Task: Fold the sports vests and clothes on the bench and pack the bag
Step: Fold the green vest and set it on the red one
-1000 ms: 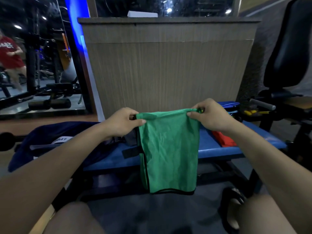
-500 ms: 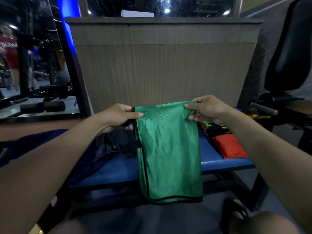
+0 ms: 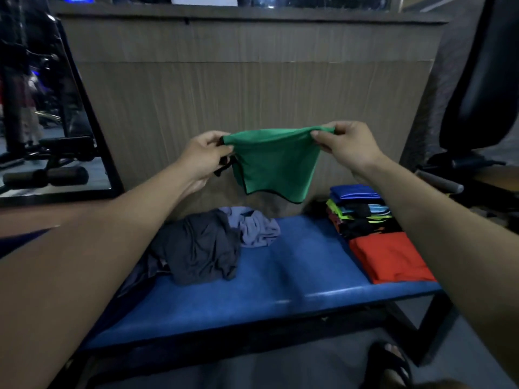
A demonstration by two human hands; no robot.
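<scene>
Left hand [image 3: 203, 155] and right hand [image 3: 346, 144] each pinch a top corner of the folded green black-trimmed sports vest [image 3: 276, 164], long axis running left-right, hem hanging down above the blue padded counter [image 3: 295, 276].

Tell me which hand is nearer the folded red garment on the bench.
Right. The right hand grips the green vest up in the air, above and slightly left of the folded red garment. The left hand grips the vest's other corner, far over above the dark unfolded clothes.

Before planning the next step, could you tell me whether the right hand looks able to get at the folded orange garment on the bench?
Probably not yet: the right hand and left hand both grip the green vest. Nothing covers the orange garment below.
</scene>
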